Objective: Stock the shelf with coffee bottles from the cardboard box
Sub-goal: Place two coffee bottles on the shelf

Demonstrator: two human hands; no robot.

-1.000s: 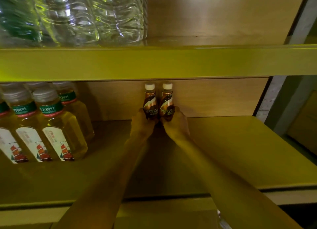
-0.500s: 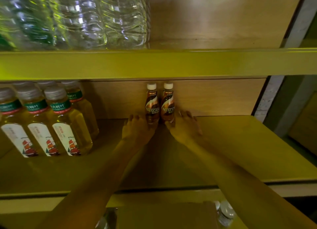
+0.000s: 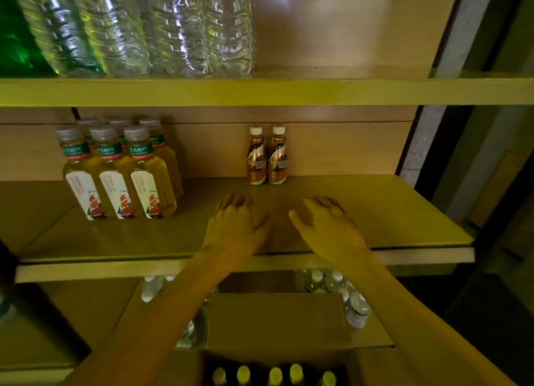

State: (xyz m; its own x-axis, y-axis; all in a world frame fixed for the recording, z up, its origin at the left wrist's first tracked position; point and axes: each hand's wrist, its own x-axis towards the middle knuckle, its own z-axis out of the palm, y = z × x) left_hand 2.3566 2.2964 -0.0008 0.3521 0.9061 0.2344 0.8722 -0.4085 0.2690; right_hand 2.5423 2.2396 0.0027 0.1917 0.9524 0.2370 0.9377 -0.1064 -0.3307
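Two brown coffee bottles with white caps point(image 3: 267, 155) stand upright side by side against the back wall of the middle shelf point(image 3: 375, 212). My left hand point(image 3: 235, 226) and my right hand point(image 3: 326, 226) hover over the shelf's front half, both empty with fingers apart, well short of the bottles. Below, the open cardboard box point(image 3: 277, 322) shows a row of several coffee bottle caps point(image 3: 274, 375) at the bottom edge of the view.
Several yellow tea bottles point(image 3: 121, 171) stand on the left of the same shelf. Large clear water bottles point(image 3: 150, 27) fill the upper shelf's left side. Small capped bottles point(image 3: 341, 293) sit on the shelf under my arms, behind the box flap.
Both hands have let go of the two coffee bottles and drawn back toward me. The view has tilted down, so the box and its bottles now show.
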